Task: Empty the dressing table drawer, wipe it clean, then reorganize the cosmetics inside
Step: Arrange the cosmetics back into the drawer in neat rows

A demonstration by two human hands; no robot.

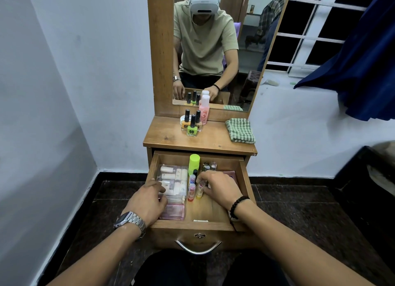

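Note:
The wooden drawer [243, 178] of the dressing table stands pulled out. Inside at the left lies a clear plastic case [173, 181] of small pale tubes, with a pink box [173, 212] in front of it. My left hand [149, 202] rests with curled fingers on that case. My right hand [220, 188] reaches into the middle, its fingers pinching a small yellow-bottomed vial [199, 190]. Beside it stand a red-bottomed vial [191, 192], a blue-topped one [192, 178] and a neon green bottle [194, 162]. Small glass bottles [209, 166] stand at the back.
On the tabletop [166, 136] stand three nail polish bottles [192, 125], a pink bottle [204, 111] and a folded green checked cloth [240, 130]. A mirror [245, 50] rises behind. White walls close in left and right; a blue curtain [352, 61] hangs at right.

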